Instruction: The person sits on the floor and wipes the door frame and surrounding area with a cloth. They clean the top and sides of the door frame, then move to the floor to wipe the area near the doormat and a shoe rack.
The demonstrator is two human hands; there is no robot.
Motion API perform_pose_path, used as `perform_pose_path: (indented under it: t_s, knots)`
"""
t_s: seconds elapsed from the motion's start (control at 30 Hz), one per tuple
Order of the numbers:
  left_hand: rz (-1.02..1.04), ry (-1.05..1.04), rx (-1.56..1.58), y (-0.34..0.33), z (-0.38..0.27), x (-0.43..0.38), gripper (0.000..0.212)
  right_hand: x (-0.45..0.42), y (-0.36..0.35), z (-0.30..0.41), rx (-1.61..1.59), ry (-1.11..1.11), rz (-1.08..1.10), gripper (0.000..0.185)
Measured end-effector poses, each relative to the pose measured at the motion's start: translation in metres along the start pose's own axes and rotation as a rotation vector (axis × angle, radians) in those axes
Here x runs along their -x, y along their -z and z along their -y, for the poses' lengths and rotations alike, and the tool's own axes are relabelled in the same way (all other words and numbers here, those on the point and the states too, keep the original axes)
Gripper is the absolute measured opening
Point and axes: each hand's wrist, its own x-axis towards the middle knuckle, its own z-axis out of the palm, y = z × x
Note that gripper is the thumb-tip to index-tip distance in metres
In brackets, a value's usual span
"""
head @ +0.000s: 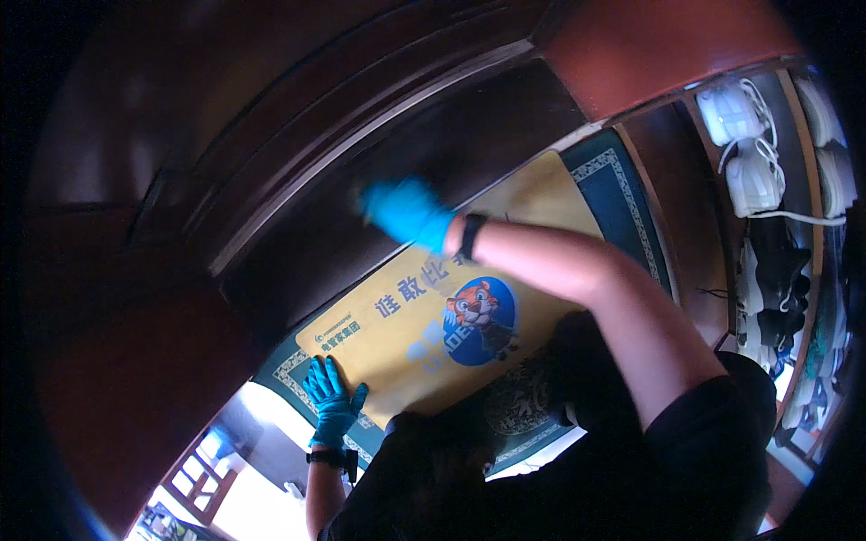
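My right hand (pixel 409 211), in a blue disposable glove, is blurred and over a dark wooden surface (pixel 304 264) beside the yellow mat. Something brownish may be at its fingertips, but the blur hides whether it is held. My left hand (pixel 333 406), gloved in the same blue, lies palm down with fingers apart at the left corner of the yellow mat (pixel 379 365). A cartoon tiger in a blue circle (pixel 482 321) and writing are printed on that mat. Beneath it, a dark green mat (pixel 609 182) with a pale patterned border sticks out at the edges.
Dark wooden panelling (pixel 270 101) curves along the far side, with a pale strip (pixel 379 145) across it. At the right, a shoe rack (pixel 788 128) holds white sneakers (pixel 751 176) and several other shoes. A wooden lattice piece (pixel 203 487) stands at lower left by a brightly lit floor.
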Motion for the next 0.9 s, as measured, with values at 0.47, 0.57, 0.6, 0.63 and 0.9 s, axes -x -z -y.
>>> perform_pose_path:
  t_s: [0.47, 0.57, 0.6, 0.63, 0.9]
  knots:
    - [-0.048, -0.052, -0.015, -0.017, 0.008, 0.001, 0.098, 0.118, 0.062, -0.349, 0.476, -0.772, 0.222, 0.033]
    - [-0.018, 0.000, -0.028, -0.011, 0.009, 0.008, 0.098, 0.098, 0.058, -0.284, 0.563, -0.817, 0.127, 0.016]
    - [-0.018, -0.007, -0.026, -0.012, 0.008, 0.005, 0.098, 0.095, 0.051, -0.264, 0.519, -0.733, -0.014, 0.010]
    - [-0.038, 0.004, -0.036, -0.012, 0.012, 0.011, 0.098, 0.077, 0.034, -0.228, 0.474, -0.612, -0.083, 0.012]
    - [-0.052, -0.047, -0.024, -0.002, -0.005, -0.003, 0.095, 0.006, -0.025, 0.038, -0.222, -0.109, -0.301, 0.013]
